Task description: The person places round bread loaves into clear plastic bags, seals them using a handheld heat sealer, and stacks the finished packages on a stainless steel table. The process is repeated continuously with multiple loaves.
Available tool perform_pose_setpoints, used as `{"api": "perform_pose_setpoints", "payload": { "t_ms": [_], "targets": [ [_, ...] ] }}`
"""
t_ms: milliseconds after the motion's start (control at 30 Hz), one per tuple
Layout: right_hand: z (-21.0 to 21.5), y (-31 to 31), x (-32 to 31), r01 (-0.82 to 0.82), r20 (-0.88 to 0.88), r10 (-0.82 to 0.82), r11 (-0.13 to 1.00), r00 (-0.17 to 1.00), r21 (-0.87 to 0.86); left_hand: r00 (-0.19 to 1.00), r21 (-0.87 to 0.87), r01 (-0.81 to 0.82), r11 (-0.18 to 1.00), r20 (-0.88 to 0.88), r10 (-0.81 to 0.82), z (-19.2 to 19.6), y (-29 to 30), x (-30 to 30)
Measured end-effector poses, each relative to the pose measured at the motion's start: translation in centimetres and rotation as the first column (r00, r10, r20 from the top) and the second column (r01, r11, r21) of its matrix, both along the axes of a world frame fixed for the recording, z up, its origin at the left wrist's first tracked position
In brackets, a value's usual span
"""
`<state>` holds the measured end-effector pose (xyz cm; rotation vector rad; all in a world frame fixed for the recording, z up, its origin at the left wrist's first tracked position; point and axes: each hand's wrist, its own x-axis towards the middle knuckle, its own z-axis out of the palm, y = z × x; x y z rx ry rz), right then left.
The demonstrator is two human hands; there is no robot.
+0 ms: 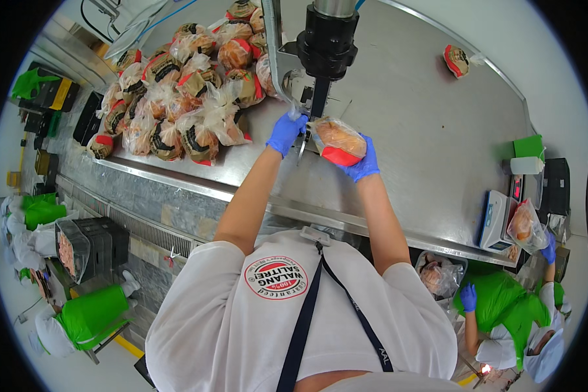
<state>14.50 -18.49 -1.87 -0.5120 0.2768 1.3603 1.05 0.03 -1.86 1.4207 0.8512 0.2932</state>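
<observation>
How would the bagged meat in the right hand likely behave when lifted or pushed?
The bagged meat probably feels dense, since its bulging body looks tightly packed. Its shiny plastic film may slip against the gloved right hand. Its rounded shape could let it rock.

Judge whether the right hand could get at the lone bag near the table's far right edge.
Probably not: the right hand holds another bag, and the lone bag looks beyond easy reach, though bare tabletop lies between.

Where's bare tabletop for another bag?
Bare: the steel table between the held bag, lone far-right bag and scale. Crowded: its left, heaped with filled bags, and around the black machine, where the left hand and right hand work.
</observation>
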Motion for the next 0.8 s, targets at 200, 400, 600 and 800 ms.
{"api": "perform_pose_setpoints", "payload": {
  "t_ms": [200, 400, 600, 800],
  "targets": [
    [-3.9, 0.1, -0.9, 0.066, -0.121, -0.083, 0.988, 0.989, -0.138, 0.99, 0.408, 0.012, 0.913, -0.134, 0.047, -5.8, 1.9, 2.0],
    [-1.3, 1.2, -3.2, 0.124, 0.013, -0.124, 0.97, 0.992, -0.21, 0.992, -0.032, -0.084, 0.996, 0.095, 0.086, -6.1, 2.4, 1.3],
    [-0.9, 1.3, -1.8, 0.097, 0.041, -0.092, 0.987, 0.995, -0.126, 0.992, -0.087, -0.097, 0.991, 0.067, 0.103, -2.1, 2.1, 1.0],
    [-1.5, 1.9, -1.7, -0.145, 0.606, -0.035, 0.958, 0.795, 0.246, 0.987, -0.075, -0.102, 0.992, 0.114, 0.11, -0.7, 0.1, 0.0]
  ]
}}
